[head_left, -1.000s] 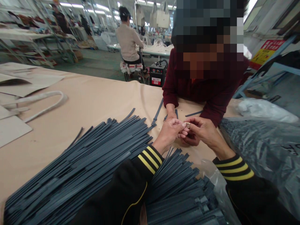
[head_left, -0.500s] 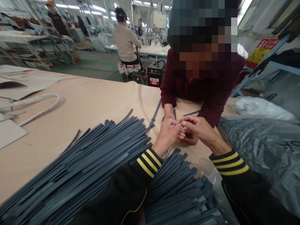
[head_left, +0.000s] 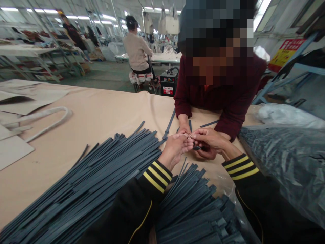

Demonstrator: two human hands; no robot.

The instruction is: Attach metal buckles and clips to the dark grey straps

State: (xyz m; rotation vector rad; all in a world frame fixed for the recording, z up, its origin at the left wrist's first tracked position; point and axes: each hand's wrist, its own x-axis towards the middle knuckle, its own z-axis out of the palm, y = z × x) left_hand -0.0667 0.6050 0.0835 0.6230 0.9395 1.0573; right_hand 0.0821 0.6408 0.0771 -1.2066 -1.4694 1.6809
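Between my two hands is a small gold-coloured metal buckle (head_left: 189,136). My left hand (head_left: 175,146) pinches its left side between thumb and fingers, the other fingers stretched out below. On the right side, my right hand (head_left: 209,138) grips the buckle with thumb and forefinger. Just behind and beneath them are the hands of a co-worker (head_left: 207,153), partly hidden by mine, with a short dark strap piece (head_left: 197,147) near the fingers. A large pile of dark blue-grey straps (head_left: 101,179) lies left of my arms, and a second bundle (head_left: 193,200) lies between my forearms.
A co-worker in a maroon top (head_left: 184,91) leans over the table (head_left: 111,105) opposite me. Clear plastic wrapping (head_left: 284,162) covers dark material at the right. Pale panels and a looped handle (head_left: 67,113) lie at the far left. Loose straps (head_left: 170,122) lie near the co-worker's arms.
My hands have shifted slightly left, and the buckle is turned so its frame shows. My left fingers have straightened. A dark strap piece now shows by the co-worker's hand.
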